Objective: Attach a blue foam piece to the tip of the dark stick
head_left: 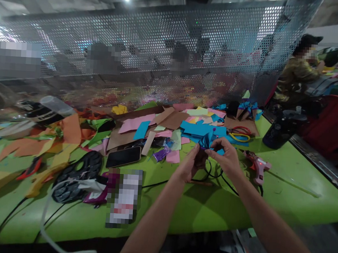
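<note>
My left hand (194,164) is closed around the lower part of a blue folded-paper flower (205,141), holding it above the green table. From the other side, my right hand (226,156) has its thumb and curled fingers at the flower's edge, seemingly pinching it. The flower's base is mostly hidden by my left fingers. Just behind it lie blue paper sheets (196,130) and a pair of scissors with red and yellow handles (238,137). A pink hot glue gun (259,168) rests to the right of my right hand, with a black cord below my hands.
A phone (123,157), a purple packet (161,154) and a black tray (80,174) lie on the left. Beyond, a yellow glue gun (44,180) rests among orange paper scraps (71,130). A dark bottle (283,129) stands right, near finished blue paper pieces (247,106). Perforated metal screen (151,45) behind.
</note>
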`<control>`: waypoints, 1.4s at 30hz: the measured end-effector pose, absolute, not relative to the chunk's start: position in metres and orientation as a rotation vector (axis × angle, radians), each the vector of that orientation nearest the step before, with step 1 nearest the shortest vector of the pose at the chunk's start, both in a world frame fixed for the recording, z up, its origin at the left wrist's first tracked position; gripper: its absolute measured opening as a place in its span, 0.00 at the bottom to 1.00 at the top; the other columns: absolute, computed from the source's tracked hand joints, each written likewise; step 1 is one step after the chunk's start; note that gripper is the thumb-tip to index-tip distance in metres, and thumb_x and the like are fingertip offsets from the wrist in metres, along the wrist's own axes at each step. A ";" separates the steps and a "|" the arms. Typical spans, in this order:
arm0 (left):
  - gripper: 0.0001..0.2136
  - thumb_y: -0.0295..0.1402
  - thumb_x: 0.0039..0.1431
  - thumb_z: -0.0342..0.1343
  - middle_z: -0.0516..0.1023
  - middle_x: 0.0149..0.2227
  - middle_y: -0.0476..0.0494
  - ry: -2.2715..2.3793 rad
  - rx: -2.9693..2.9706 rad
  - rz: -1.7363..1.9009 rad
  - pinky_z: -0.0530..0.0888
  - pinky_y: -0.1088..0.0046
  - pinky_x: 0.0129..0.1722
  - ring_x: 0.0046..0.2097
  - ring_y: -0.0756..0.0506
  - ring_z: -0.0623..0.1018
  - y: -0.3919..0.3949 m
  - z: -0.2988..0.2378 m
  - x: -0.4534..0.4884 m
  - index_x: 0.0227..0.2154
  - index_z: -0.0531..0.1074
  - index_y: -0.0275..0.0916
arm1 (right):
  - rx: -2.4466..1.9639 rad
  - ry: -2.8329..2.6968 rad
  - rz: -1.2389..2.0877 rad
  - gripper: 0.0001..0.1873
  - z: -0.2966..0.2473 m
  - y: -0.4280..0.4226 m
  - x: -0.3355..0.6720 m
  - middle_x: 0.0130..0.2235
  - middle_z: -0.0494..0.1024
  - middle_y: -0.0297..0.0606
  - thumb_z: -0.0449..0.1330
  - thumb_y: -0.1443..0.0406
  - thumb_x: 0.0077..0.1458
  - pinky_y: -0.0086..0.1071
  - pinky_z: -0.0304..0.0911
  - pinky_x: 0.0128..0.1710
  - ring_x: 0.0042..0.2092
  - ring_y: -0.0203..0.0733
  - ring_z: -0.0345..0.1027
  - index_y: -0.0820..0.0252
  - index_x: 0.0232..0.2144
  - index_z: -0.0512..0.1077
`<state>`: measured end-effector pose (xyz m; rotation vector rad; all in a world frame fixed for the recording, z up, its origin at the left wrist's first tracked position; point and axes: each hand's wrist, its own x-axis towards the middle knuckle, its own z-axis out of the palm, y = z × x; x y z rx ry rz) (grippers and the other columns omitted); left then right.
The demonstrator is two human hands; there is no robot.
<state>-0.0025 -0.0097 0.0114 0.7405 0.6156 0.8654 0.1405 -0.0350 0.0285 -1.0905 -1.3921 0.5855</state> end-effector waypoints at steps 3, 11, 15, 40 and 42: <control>0.24 0.55 0.49 0.61 0.61 0.19 0.55 0.621 0.747 0.867 0.51 0.79 0.18 0.19 0.56 0.55 -0.009 0.011 -0.002 0.25 0.63 0.37 | -1.103 -1.452 0.511 0.12 0.025 -0.033 0.141 0.31 0.73 0.34 0.68 0.59 0.48 0.34 0.61 0.35 0.33 0.40 0.64 0.55 0.28 0.69; 0.24 0.56 0.52 0.59 0.60 0.19 0.56 0.589 0.782 0.856 0.51 0.80 0.18 0.18 0.57 0.53 -0.009 0.011 -0.003 0.25 0.61 0.38 | -1.103 -1.440 0.527 0.12 0.026 -0.030 0.143 0.30 0.74 0.34 0.68 0.56 0.48 0.35 0.62 0.34 0.32 0.41 0.65 0.55 0.25 0.70; 0.24 0.55 0.52 0.59 0.60 0.19 0.56 0.590 0.771 0.845 0.51 0.80 0.18 0.19 0.56 0.53 -0.008 0.010 -0.003 0.25 0.60 0.38 | -1.117 -1.431 0.530 0.13 0.026 -0.030 0.144 0.29 0.73 0.34 0.67 0.55 0.48 0.34 0.62 0.34 0.32 0.40 0.64 0.55 0.25 0.70; 0.28 0.62 0.52 0.53 0.55 0.17 0.58 0.555 0.790 0.833 0.47 0.81 0.16 0.17 0.56 0.50 -0.004 0.009 -0.002 0.23 0.55 0.40 | -1.086 -1.494 0.501 0.08 0.024 -0.030 0.142 0.32 0.75 0.35 0.67 0.61 0.50 0.34 0.62 0.35 0.34 0.40 0.66 0.56 0.28 0.72; 0.28 0.64 0.51 0.52 0.55 0.17 0.58 0.526 0.814 0.799 0.47 0.81 0.16 0.17 0.56 0.49 -0.004 0.010 -0.003 0.24 0.56 0.40 | -1.092 -1.507 0.464 0.06 0.024 -0.030 0.143 0.31 0.75 0.36 0.66 0.62 0.51 0.34 0.62 0.34 0.34 0.41 0.66 0.56 0.27 0.72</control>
